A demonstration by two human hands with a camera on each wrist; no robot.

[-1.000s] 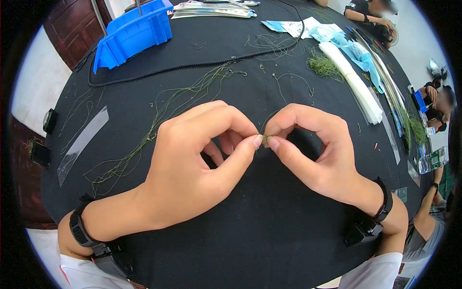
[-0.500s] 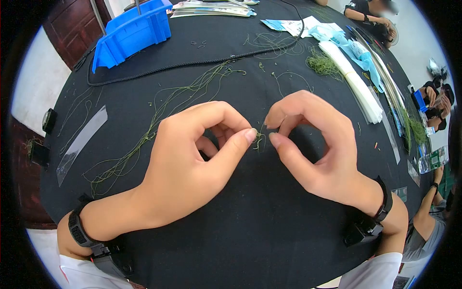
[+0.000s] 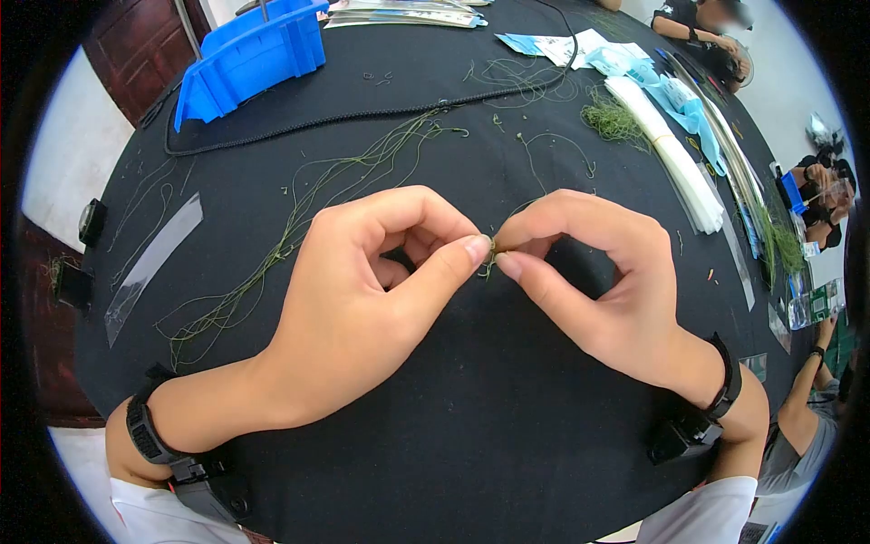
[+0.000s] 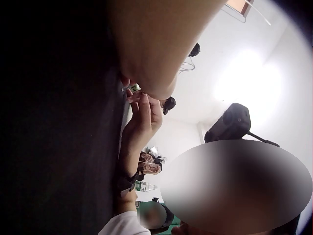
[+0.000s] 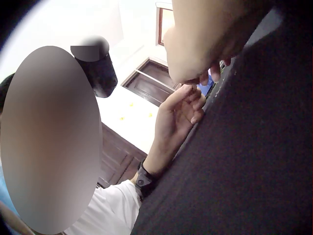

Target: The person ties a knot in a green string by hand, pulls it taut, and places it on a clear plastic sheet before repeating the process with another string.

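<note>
Fingers of the left hand (image 3: 367, 299): curled, thumb and forefinger pinching a small green thread tuft (image 3: 490, 260).
Fingers of the right hand (image 3: 603, 281): bent, forefinger and thumb tips drawn narrow right by the tuft; whether they grip it, I cannot tell.
Green thread tuft: at the left fingertips, just beside the right ones, on the near side of the black cord (image 3: 362, 114).
Loose green threads (image 3: 299, 213): spread from the black cord's near edge down toward the left forearm, over the dark surface (image 3: 453, 426).
Single thread (image 3: 536, 136): curving on the near side of the black cord, past the right knuckles.
Clear strip (image 3: 156, 266): left of the loose threads, on the near side of the black cord.
Blue bin (image 3: 256, 62): on the far side of the black cord, toward its left end.
Green thread bundle (image 3: 613, 120): right of the black cord, beside the white strips (image 3: 666, 154).
</note>
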